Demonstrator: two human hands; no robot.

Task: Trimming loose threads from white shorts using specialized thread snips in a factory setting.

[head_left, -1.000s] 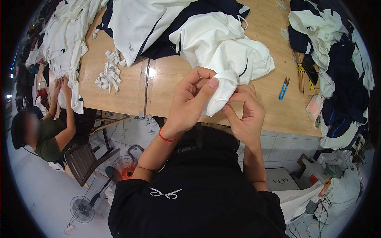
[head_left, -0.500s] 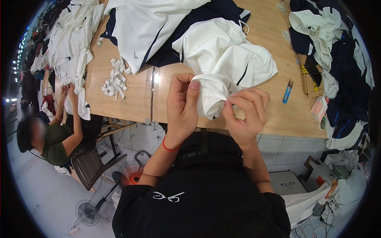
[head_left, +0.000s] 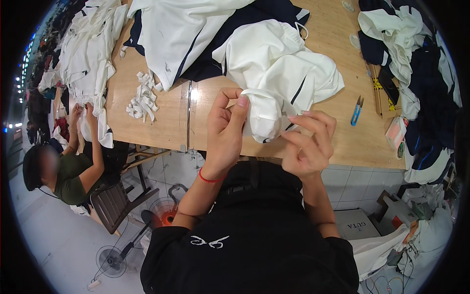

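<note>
A white garment [head_left: 313, 73] with a navy stripe and a drawstring at its far end lies on the wooden table [head_left: 225, 132]. Its near end, a round hemmed opening, is lifted and turned toward me. My left hand [head_left: 227, 125] pinches the left rim of this opening between thumb and curled fingers. At the opening's right side is my right hand [head_left: 311, 142], its fingers apart and the fingertips close to the cloth. Whether those fingertips touch the fabric, or hold a thread, I cannot make out.
Blue-handled thread snips [head_left: 357, 111] lie to the right. White fabric scraps [head_left: 142, 100] are at left. White and navy garments [head_left: 196, 29] are spread beyond, with a further pile [head_left: 423, 93] at far right. A seated co-worker [head_left: 73, 171] handles white cloth at left.
My right hand's fingers have parted from the hem they were pinching and moved slightly right. The opening has turned, showing more of its inside. My left hand keeps its hold.
</note>
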